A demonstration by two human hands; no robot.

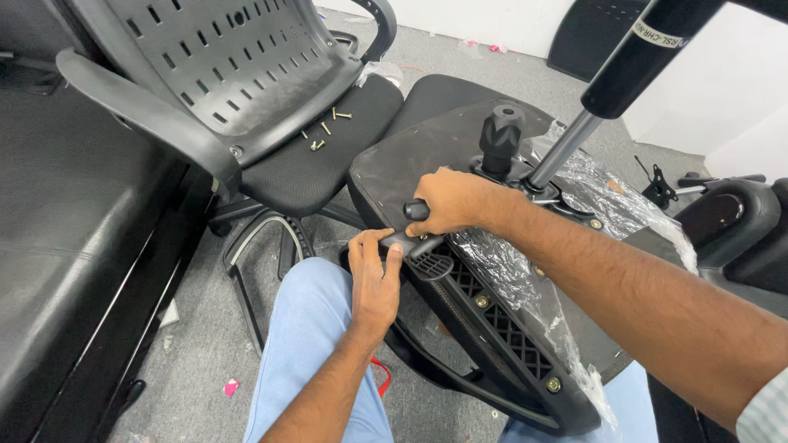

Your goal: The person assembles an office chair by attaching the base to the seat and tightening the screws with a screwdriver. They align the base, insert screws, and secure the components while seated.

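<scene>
An upturned black chair seat (410, 164) rests across my lap, its underside facing me, with a gas lift cylinder (566, 148) rising from its mechanism. My right hand (451, 201) is closed around a black lever handle (416, 210) on the seat's underside. My left hand (373, 279) pinches the black plastic armrest bracket (427, 261) at the seat's near edge, thumb and fingers on it. Clear plastic wrap (509, 271) hangs over the bracket and armrest. A black tension knob (501, 135) stands just beyond my right hand.
An assembled black mesh chair (246, 74) stands to the left, with several loose bolts (324, 131) on its seat cushion. A black sofa (66, 246) fills the far left. Chair parts (722, 209) lie at right on the grey carpet (205, 353).
</scene>
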